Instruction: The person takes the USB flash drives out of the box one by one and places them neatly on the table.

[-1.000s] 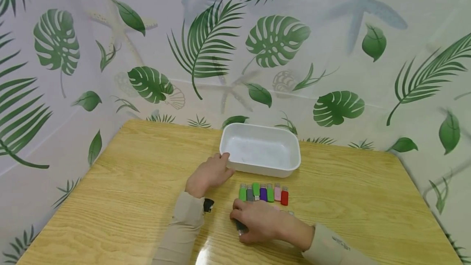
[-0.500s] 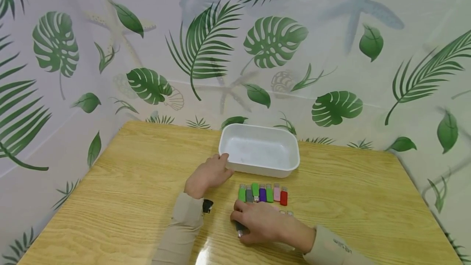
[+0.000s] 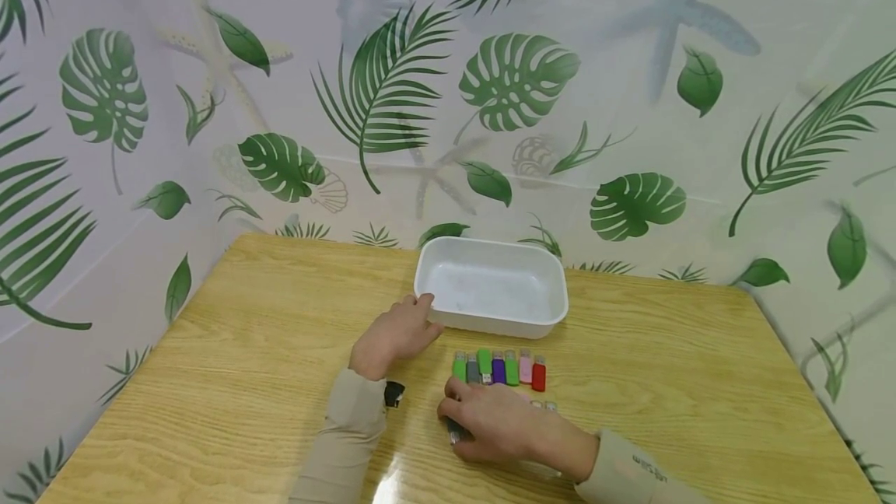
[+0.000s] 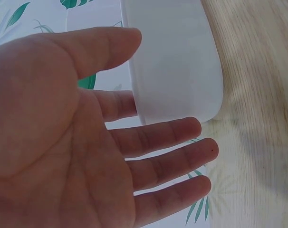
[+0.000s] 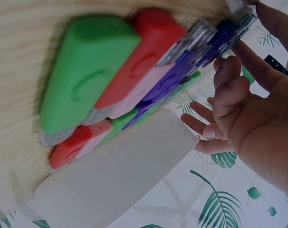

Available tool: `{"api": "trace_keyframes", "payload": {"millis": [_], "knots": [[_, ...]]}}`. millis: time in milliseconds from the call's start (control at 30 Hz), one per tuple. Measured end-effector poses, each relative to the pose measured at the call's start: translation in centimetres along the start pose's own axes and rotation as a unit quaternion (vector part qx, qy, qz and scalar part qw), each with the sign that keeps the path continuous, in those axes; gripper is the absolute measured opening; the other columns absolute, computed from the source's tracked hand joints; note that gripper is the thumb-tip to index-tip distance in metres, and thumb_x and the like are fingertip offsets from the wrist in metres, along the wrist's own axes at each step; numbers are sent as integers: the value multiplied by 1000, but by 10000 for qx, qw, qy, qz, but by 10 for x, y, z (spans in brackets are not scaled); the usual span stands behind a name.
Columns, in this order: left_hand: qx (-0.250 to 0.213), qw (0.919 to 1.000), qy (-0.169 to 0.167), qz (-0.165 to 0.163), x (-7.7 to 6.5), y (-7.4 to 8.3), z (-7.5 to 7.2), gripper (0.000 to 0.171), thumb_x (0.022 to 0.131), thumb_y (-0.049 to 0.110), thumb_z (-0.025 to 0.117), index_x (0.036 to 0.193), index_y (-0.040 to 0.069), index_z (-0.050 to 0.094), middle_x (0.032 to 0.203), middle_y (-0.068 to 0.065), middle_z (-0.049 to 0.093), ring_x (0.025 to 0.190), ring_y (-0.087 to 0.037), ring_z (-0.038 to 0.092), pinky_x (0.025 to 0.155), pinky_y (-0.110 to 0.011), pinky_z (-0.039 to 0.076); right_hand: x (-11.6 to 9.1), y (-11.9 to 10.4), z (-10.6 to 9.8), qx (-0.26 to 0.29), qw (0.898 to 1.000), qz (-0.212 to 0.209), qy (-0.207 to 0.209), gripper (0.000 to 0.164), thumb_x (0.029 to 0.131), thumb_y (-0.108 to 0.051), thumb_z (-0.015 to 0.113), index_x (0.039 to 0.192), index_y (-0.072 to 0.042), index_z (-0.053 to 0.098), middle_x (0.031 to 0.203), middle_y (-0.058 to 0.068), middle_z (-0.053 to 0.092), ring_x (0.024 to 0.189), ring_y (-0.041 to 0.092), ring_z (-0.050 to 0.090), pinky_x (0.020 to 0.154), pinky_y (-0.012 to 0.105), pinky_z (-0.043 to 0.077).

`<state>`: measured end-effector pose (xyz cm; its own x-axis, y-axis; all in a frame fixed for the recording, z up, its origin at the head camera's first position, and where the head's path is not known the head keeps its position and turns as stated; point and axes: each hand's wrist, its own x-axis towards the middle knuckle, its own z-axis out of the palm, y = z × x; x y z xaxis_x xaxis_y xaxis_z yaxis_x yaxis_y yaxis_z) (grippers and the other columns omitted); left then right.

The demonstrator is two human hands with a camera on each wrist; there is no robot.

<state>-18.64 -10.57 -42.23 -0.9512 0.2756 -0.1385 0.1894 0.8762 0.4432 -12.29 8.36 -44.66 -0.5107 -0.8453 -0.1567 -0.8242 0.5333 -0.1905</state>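
My right hand (image 3: 498,420) is low over the table, pinching a dark USB flash drive (image 3: 453,432) whose silver plug shows between finger and thumb. Just beyond it, several USB flash drives (image 3: 512,369) lie in a row: green, grey, purple, pink and red. A second row is partly hidden under the hand; from the right wrist, a green drive (image 5: 89,76) and a red one (image 5: 144,52) are closest. At the near left corner of a white plastic bin (image 4: 177,61), my left hand (image 3: 395,333) touches the rim with fairly straight fingers, index behind the wall, thumb in front.
The bin stands near the back of the wood-grain table (image 3: 266,348), its inside bare. Behind and beside the table hangs a leaf-print sheet (image 3: 420,84). A small black object (image 3: 394,393) is at the left cuff.
The head view drifts slightly. Both hands keep nearly the same places, the left at the bin and the right on the dark flash drive.
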Motion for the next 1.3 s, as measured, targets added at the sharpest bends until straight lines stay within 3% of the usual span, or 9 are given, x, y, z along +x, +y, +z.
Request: {"api": "trace_keyframes", "payload": {"millis": [600,933,1300], "knots": [[57,9999,33,124,1,-2,1,49,103,30,53,143,3,43,130,-24,55,114,-37,59,90,-51,51,1,2,2,-82,9999,127,78,30,91,-37,70,114,-19,64,111,-2,53,73,0,45,58,14,43],[-29,9999,45,100,2,0,0,50,103,30,52,145,5,42,131,-24,54,112,-36,59,89,-50,51,-3,0,-1,-155,9998,85,78,33,90,-39,72,115,-19,64,110,-3,53,75,-1,47,63,15,45],[-38,10000,-44,66,2,0,2,52,103,30,51,147,5,40,132,-24,54,109,-33,60,87,-48,52,-8,-5,1,-72,9999,2,91,31,89,-37,73,113,-19,64,107,-4,53,78,0,49,60,15,44]]}}
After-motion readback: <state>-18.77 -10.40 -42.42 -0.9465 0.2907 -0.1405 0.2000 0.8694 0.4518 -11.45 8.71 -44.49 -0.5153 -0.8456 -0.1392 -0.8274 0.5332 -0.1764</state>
